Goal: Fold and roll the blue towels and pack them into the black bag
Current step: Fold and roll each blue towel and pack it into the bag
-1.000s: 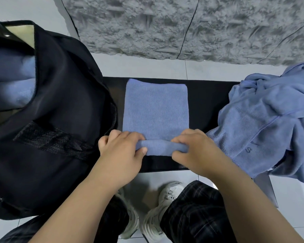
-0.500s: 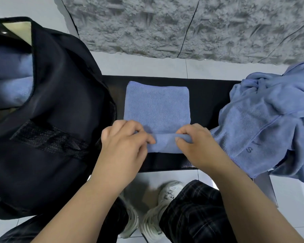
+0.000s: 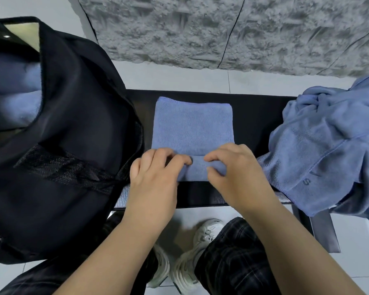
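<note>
A folded blue towel (image 3: 193, 126) lies flat in the middle of the black bench (image 3: 256, 116). Its near end is wound into a thick roll. My left hand (image 3: 156, 177) grips the roll's left end, fingers curled over it. My right hand (image 3: 234, 173) grips the right end, fingertips curled over the top of the roll. The black bag (image 3: 73, 128) stands open on the left, touching the bench. Blue towels (image 3: 15, 96) lie inside it.
A heap of loose blue towels (image 3: 328, 145) covers the bench's right end and hangs over its front edge. A rough grey wall (image 3: 222, 33) rises behind the bench. My shoes (image 3: 200, 241) and plaid trouser legs are below on the white tile floor.
Both hands have rolled the towel's near end away from me. The roll has grown thicker and the flat part shorter.
</note>
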`<state>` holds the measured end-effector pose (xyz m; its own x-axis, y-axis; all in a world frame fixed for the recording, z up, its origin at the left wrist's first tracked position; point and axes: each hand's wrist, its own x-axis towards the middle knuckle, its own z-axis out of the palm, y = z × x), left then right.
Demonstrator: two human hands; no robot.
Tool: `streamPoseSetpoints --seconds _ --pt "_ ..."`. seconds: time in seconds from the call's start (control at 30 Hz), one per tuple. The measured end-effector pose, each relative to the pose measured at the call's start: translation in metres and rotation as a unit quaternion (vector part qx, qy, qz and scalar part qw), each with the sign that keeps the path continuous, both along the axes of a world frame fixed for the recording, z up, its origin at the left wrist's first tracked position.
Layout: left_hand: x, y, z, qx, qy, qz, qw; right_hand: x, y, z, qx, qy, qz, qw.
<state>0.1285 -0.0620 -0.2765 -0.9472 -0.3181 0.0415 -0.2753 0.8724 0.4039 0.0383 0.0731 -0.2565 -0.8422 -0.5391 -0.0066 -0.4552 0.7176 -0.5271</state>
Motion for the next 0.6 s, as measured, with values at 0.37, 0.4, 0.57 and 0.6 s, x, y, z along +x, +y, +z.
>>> streamPoseSetpoints --seconds 0.37,0.4,0.57,0.6 --pt "-0.002 -0.016 0.004 0.067 -0.03 -0.016 0.997 0.0 0.005 0.003 0.108 -0.063 0.046 0.991" --pt "-0.002 -0.018 0.005 0.078 -0.038 -0.024 0.996 -0.002 0.007 0.004 0.093 -0.091 0.043 0.991" --pt "-0.004 -0.019 0.007 0.16 -0.084 -0.036 0.983 -0.008 0.015 0.01 0.05 -0.252 0.001 0.966" --pt "-0.003 -0.019 0.008 0.182 -0.087 -0.034 0.979 -0.008 0.016 0.011 0.055 -0.272 -0.002 0.961"
